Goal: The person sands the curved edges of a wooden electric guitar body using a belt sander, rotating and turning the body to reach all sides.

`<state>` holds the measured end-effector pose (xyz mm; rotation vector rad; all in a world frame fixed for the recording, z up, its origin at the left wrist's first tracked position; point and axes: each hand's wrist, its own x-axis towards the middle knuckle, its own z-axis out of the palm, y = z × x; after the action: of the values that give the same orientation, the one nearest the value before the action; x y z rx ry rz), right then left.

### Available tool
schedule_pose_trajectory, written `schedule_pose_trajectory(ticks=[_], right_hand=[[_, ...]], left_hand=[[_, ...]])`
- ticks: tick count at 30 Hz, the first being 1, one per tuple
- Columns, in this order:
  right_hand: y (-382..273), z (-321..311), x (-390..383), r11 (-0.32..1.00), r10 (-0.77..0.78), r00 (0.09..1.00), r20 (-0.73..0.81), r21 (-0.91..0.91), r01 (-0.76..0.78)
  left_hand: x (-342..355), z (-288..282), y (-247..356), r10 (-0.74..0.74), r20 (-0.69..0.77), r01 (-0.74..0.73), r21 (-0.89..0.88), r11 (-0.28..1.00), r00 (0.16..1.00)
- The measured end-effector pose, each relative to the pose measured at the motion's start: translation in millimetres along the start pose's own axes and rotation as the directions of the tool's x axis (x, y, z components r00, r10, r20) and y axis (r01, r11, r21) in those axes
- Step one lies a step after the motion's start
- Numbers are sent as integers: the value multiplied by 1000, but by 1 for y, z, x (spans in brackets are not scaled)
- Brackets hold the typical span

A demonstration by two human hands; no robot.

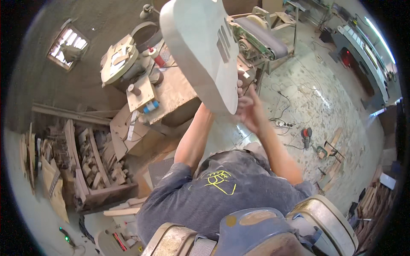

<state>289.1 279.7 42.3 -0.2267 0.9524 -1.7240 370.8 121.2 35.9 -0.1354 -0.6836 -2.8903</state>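
A pale, unpainted electric guitar body (pixel 192 40) is held up in front of me, tilted, with several slots cut through its face. My left forearm reaches up behind it, so most of that hand is hidden. Fingertips of my left hand (pixel 240 84) appear to curl round its right edge, closed on the body. Close beside the lower right edge is my right hand (pixel 253 112). It is blurred, and I cannot tell whether its fingers grip the body or only brush it.
A dusty workbench (pixel 181 96) at the left holds a red bottle (pixel 156 56) and a blue-ended roll (pixel 150 106). A belt sander (pixel 260 38) stands beyond. Wood offcuts fill a bin (pixel 106 194). Cables, a power strip (pixel 283 124) and a red-and-black sander (pixel 306 136) lie on the floor.
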Motion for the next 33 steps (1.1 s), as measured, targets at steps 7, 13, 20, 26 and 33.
schedule_pose_trajectory(ticks=[7, 13, 20, 26, 33], right_hand=[[-32, 12, -5, 943, -203, 943, 263, 313, 116], [-98, -31, 29, 817, -454, 873, 178, 475, 328], [-180, -107, 59, 831, -531, 846, -41, 169, 530], [-235, -146, 81, 639, -735, 678, -23, -358, 681], [-235, -184, 137, 426, -794, 607, 38, -676, 601]], left_hand=[[85, 80, -16, 62, 93, -85, 275, 958, 994], [180, 85, -18, -8, 283, -92, 338, 937, 959], [264, 126, 131, -26, 94, -35, 595, 803, 995], [390, 56, 146, 578, 55, -1, 996, -94, 814], [459, -50, 106, 831, 19, -119, 991, 57, 556]])
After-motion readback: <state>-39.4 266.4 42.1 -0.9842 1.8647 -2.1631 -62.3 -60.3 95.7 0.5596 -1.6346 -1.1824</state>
